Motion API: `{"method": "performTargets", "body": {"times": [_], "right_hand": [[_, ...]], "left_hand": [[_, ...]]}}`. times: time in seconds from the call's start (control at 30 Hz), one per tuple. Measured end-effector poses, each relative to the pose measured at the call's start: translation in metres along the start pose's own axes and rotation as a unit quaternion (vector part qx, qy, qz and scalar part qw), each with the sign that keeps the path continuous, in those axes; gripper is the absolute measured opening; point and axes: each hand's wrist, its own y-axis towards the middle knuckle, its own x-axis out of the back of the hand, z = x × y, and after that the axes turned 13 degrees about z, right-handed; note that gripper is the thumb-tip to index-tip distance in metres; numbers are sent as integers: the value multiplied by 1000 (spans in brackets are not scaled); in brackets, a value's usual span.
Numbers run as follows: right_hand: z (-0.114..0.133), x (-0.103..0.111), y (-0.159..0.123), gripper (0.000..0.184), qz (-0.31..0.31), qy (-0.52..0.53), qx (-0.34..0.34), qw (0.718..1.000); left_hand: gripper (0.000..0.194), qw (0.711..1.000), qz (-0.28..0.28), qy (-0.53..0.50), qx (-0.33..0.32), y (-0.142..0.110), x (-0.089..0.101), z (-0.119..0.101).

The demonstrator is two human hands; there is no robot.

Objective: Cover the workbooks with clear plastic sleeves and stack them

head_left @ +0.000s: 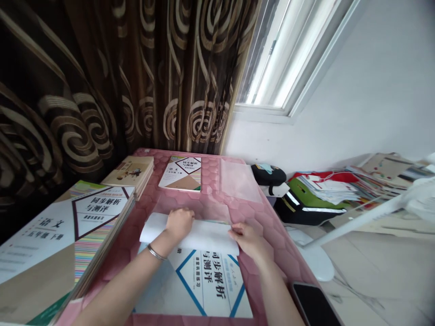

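A workbook [163, 285] with a blue-and-white cover lies in front of me, a curled white flap [207, 237] across its far part. My left hand [180, 223], with a silver bangle on its wrist, is closed over the flap's far edge, fingertips partly hidden. At the flap's right end, my right hand [249, 240] pinches the edge between thumb and fingers. A clear plastic sheet [210, 210] stretches out flat just beyond the flap. How the flap joins the workbook cannot be made out.
Stacked workbooks [41, 253] and smaller tan books [131, 172] stand left on the pink padded surface [278, 240]. Another workbook [181, 173] and a translucent sheet [239, 181] lie at the back. A phone [314, 305] and a white lamp [319, 262] are right.
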Motion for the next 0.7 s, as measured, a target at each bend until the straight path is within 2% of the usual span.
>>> {"method": "performTargets", "body": {"times": [0.07, 0.17, 0.27, 0.33, 0.43, 0.57, 0.7], "right_hand": [[-5, -1, 3, 29, -6, 2, 9, 1000], [-7, -2, 4, 29, -10, -6, 10, 1000], [-5, -2, 3, 28, -10, -15, 8, 1000], [-3, -2, 2, 28, -9, -16, 13, 1000], [-1, -1, 1, 27, -9, -18, 15, 1000], [0, -1, 1, 27, -13, -23, 0, 1000], [-3, 0, 3, 32, -4, -22, -6, 1000]], "left_hand": [[25, 997, -43, -13, 56, -8, 1, 14], [36, 973, -116, -40, 196, -23, 0, 41], [45, 941, -134, -105, 291, -34, -6, 71], [43, 929, -143, -176, 293, -38, -12, 88], [33, 913, -176, -262, 259, -39, -21, 103], [28, 891, -231, -307, 244, -40, -28, 107], [19, 878, -222, -343, 251, -43, -30, 107]]}}
